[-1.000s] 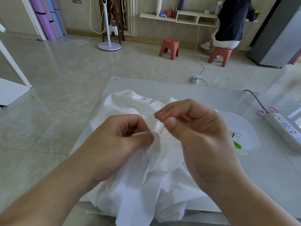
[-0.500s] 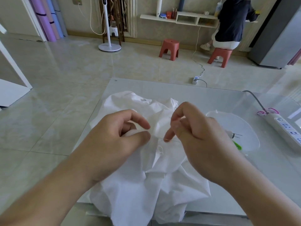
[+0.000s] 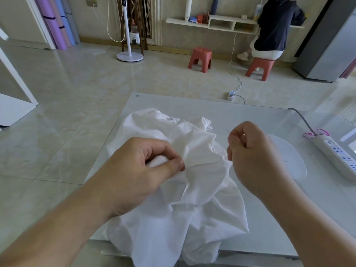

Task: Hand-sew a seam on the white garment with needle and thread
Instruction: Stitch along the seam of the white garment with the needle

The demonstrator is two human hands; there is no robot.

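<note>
Left hand at centre pinching a fold of the white garment heaped mid-frame on the table, probably to steady the seam. Right hand, right of centre, pinching the needle, seemingly drawing thread taut.

Under my hands a glass table carries the crumpled white garment, a white plate right of my right hand, and a power strip farther right.

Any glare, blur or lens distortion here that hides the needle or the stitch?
Head view: wide-angle bending at the edges; window glare on the glossy table; needle thin but visible at right hand; thread undiscernible; left hand pinches overexposed white garment.
</note>
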